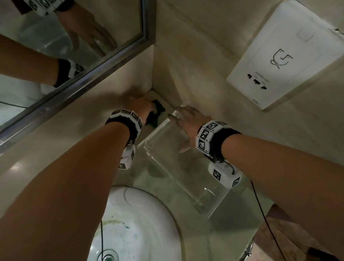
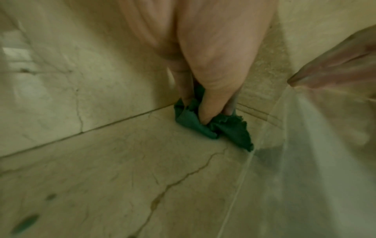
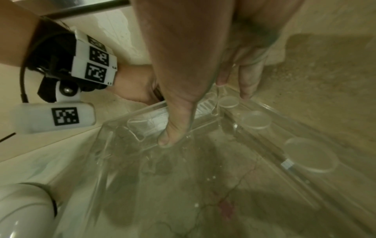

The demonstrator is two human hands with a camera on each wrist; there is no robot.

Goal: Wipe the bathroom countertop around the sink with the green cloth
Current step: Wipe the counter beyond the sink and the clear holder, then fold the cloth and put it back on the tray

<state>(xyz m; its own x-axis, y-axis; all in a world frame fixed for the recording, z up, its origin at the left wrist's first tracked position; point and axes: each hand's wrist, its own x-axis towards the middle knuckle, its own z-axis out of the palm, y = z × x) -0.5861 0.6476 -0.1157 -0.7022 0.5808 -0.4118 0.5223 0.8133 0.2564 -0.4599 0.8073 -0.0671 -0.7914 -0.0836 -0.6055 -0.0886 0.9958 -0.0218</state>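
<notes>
Head view: your left hand (image 1: 139, 107) pinches one green cloth (image 2: 213, 127) at 12 o'clock; your right hand (image 1: 187, 120) grips one clear acrylic box (image 1: 181, 163), contents indiscernible.

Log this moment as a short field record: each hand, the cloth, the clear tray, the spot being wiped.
left hand: pinches the green cloth, bunched, pressed onto the countertop
right hand: grips the clear tray by its far end, thumb inside the wall
clear tray: transparent, beside the cloth; whether it is lifted cannot be told
spot being wiped: back corner where two walls meet, below the mirror
sink: white, nearer the person
</notes>
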